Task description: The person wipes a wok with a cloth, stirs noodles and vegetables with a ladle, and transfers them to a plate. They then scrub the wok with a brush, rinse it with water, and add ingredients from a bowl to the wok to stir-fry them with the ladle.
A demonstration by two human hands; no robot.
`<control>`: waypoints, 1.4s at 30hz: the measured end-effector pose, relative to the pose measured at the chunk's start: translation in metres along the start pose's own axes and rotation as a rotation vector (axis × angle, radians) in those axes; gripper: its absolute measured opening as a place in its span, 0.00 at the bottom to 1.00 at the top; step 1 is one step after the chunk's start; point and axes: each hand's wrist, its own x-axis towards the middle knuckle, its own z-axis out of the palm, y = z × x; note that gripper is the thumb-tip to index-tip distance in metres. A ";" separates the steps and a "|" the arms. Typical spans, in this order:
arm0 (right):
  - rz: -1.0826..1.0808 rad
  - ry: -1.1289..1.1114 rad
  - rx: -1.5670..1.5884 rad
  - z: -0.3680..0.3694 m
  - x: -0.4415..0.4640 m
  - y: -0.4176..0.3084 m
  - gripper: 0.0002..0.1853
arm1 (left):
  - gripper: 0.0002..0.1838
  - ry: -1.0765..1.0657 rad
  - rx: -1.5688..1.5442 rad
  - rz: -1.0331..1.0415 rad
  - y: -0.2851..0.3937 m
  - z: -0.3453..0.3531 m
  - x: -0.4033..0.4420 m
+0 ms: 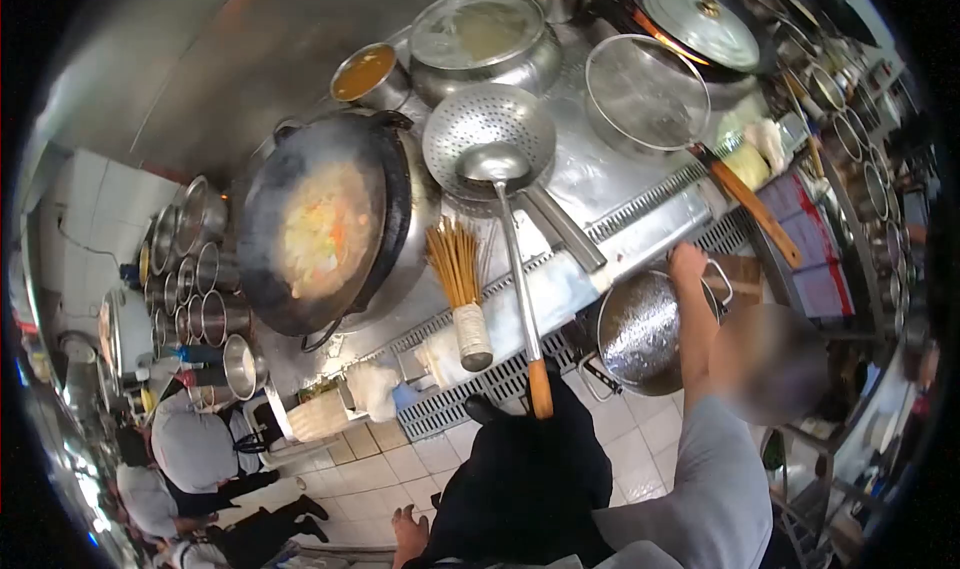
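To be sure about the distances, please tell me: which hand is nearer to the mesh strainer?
The right hand: it is just below the wooden handle of the mesh strainer. The left hand is low beside the legs, much farther away.

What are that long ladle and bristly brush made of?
The ladle looks like steel, with a greyish shine; its orange-brown grip, probably smooth wood. The brush seems plain bamboo: stiff tan strips. Its pale wrapping may be cloth.

Brush (458, 279) in gap beside wok (268, 279)
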 end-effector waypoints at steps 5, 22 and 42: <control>-0.026 0.032 -0.016 0.020 0.011 0.008 0.17 | 0.23 0.160 0.147 0.125 -0.038 0.038 0.008; 0.000 0.001 -0.047 0.015 0.018 0.009 0.12 | 0.27 0.131 -0.087 -0.014 0.025 0.009 0.002; 0.036 -0.007 0.029 0.026 0.026 0.015 0.12 | 0.29 0.245 0.038 0.056 0.000 0.030 0.008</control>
